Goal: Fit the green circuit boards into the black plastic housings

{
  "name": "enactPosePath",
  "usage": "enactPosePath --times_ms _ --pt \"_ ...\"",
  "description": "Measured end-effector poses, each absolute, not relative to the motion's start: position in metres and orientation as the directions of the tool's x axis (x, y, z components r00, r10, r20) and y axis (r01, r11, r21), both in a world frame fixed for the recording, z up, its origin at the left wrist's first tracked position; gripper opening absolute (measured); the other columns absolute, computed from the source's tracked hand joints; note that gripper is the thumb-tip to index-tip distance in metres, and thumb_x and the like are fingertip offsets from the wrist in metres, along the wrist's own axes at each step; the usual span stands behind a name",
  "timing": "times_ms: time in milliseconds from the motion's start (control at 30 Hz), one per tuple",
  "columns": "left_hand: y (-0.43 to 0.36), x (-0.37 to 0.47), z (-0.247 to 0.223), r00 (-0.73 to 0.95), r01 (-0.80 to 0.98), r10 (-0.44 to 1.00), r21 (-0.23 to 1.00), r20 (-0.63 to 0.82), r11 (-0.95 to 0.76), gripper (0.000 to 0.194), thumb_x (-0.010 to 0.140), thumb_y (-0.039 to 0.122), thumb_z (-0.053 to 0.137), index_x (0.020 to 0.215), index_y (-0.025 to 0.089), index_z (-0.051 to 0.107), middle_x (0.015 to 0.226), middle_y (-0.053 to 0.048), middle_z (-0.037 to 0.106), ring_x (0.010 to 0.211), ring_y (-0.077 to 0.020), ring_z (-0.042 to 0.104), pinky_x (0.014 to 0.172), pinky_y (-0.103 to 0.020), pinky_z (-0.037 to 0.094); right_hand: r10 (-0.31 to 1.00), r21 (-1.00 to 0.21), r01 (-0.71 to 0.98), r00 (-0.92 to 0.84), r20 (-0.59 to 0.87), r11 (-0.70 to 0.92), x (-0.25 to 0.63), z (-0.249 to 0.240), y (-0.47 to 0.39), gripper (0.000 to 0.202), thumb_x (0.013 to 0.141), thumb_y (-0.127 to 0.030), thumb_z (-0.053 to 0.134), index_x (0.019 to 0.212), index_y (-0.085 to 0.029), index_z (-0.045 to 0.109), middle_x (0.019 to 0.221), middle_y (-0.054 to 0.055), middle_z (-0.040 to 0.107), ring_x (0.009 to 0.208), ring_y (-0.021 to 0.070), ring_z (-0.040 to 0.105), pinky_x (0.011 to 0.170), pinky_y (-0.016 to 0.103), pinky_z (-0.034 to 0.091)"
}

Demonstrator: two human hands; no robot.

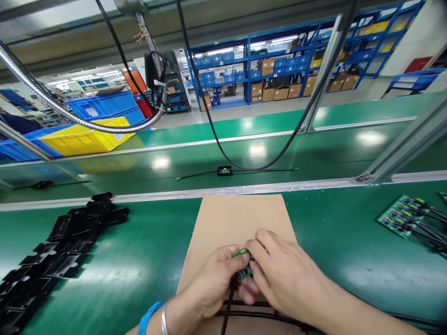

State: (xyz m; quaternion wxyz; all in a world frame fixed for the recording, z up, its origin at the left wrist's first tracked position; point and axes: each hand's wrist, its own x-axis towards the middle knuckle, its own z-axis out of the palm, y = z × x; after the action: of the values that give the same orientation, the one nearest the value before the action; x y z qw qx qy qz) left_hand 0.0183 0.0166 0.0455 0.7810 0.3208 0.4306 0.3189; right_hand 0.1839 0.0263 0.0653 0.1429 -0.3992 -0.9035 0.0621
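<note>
Green circuit board (246, 271) sits pinched in the left hand (218, 274), above a cardboard sheet (240, 214). Against it the right hand (282, 267) curls, touching the left; what its fingertips grip is hidden. A black cable (228, 304) runs down beside the left hand. Leftward, black plastic housings (66, 258) lie on the green table (150, 260); rightward, wired boards (401, 216).

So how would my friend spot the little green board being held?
Find the tan cardboard on the green bench. Over it, the left hand and right hand meet at a small green board. Unlike the boards lying at right, this one is held.
</note>
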Motion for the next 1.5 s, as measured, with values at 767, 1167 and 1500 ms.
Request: enactPosePath --times_ms 767,1167,1500 --pt "0.033 -0.027 0.023 0.586 0.643 0.792 0.693 -0.171 -0.326 0.066 0.080 0.019 0.067 0.139 0.025 0.042 0.122 -0.006 0.058 0.109 -0.0236 0.057 0.098 -0.039 0.046 0.667 -0.035 0.666 -0.743 0.057 0.745 0.197 0.021 0.032 0.021 0.074 -0.009 0.062 0.089 -0.021 0.052 0.079 0.001 0.056 0.057 0.0201 0.054 0.045 0.032 0.023" --pt "0.019 -0.018 0.020 0.526 0.730 0.828 0.602 -0.194 -0.323 0.058 0.082 0.023 0.064 0.135 0.025 0.042 0.122 -0.007 0.058 0.105 -0.0271 0.058 0.088 -0.044 0.052 0.680 -0.081 0.677 -0.733 0.006 0.731 0.196 0.016 0.039 0.019 0.073 -0.007 0.055 0.083 -0.023 0.051 0.089 0.004 0.055 0.052 0.0160 0.050 0.047 0.030 0.014" --pt "0.017 -0.009 0.019 0.530 0.734 0.835 0.576 -0.152 -0.361 0.053 0.081 0.023 0.060 0.129 0.027 0.038 0.115 -0.006 0.059 0.098 -0.0283 0.059 0.078 -0.046 0.053 0.671 -0.118 0.666 -0.741 0.003 0.737 0.181 0.025 0.047 0.013 0.074 -0.007 0.054 0.073 -0.020 0.051 0.086 0.007 0.054 0.050 0.0158 0.051 0.043 0.028 0.025"
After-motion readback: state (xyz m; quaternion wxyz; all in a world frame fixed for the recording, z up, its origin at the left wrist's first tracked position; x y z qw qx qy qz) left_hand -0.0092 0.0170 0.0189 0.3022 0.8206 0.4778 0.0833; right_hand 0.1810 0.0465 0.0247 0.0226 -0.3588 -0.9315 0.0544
